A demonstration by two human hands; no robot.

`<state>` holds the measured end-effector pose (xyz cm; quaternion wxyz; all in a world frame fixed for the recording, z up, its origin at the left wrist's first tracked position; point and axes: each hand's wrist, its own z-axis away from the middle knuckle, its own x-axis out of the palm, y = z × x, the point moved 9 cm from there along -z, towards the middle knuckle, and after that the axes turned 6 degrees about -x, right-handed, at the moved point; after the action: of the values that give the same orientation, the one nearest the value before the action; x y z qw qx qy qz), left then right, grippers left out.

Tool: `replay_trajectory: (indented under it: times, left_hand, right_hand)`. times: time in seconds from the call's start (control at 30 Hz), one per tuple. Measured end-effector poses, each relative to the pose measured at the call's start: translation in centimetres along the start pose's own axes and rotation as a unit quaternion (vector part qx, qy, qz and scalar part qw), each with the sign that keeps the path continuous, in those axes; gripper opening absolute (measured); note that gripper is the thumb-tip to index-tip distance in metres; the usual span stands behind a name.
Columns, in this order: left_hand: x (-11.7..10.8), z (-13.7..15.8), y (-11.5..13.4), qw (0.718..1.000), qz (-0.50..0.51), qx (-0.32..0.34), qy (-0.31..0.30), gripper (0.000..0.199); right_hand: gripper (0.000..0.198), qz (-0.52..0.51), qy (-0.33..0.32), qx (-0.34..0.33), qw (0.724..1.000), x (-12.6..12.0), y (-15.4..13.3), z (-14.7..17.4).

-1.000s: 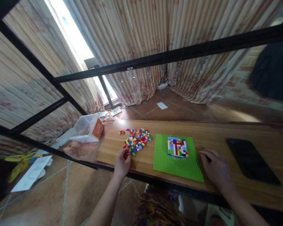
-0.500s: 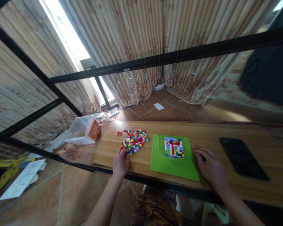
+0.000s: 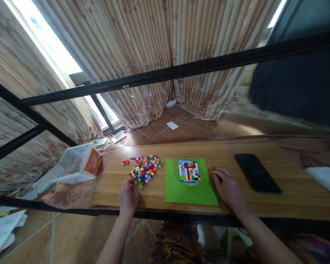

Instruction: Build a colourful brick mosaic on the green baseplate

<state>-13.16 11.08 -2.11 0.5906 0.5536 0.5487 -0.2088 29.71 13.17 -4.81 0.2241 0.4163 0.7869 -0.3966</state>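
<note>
My left hand [image 3: 128, 197] is at the near left edge of a heap of small coloured toy bricks [image 3: 146, 169]. Its thumb and fingers are pinched together; a speck of red shows at the tips, too small to name. A green studded baseplate [image 3: 178, 193] lies right of the heap. On it stands a low square block built of bricks [image 3: 189, 171], its top white, blue and yellow with a red shape. Beside the plate's right edge, my right hand [image 3: 228, 189] rests on the wood with fingers curled in, and nothing shows in them.
A black phone [image 3: 257, 172] lies on the wooden table [image 3: 220, 150] to the right, with a white object [image 3: 326, 180] at the far right. Left stands a clear plastic box [image 3: 79, 169] with an orange label. A black metal rail [image 3: 154, 76] crosses beyond the table.
The view has swung to the right, so everything sits further left and the white object at the far right has come into sight. Both hands keep nearly the same places on the table.
</note>
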Motion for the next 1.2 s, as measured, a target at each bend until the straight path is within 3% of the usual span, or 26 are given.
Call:
replay_trajectory:
  times: [0.37, 0.53, 0.7, 1.03, 1.2]
  left_hand:
    - [0.2, -0.2, 0.7, 0.999, 0.032, 0.02, -0.012, 0.013]
    - [0.3, -0.7, 3.7, 0.997, 0.042, 0.065, -0.018, 0.021]
    - [1.4, -1.4, 5.9, 0.995, -0.012, 0.085, -0.046, 0.02]
    - [1.3, -1.6, 4.5, 0.997, -0.023, 0.063, -0.037, 0.013]
    - [0.5, -1.8, 2.9, 0.999, -0.029, 0.039, -0.014, 0.023]
  right_hand:
    - [0.028, -0.004, -0.001, 0.003, 1.0, 0.1, 0.5, 0.2]
    - [0.03, 0.009, -0.005, -0.004, 1.0, 0.1, 0.6, 0.3]
    - [0.03, 0.007, -0.005, -0.008, 1.0, 0.1, 0.5, 0.3]
    - [0.03, 0.006, -0.005, -0.011, 1.0, 0.0, 0.5, 0.3]
    - [0.03, 0.011, -0.002, -0.018, 1.0, 0.1, 0.8, 0.6]
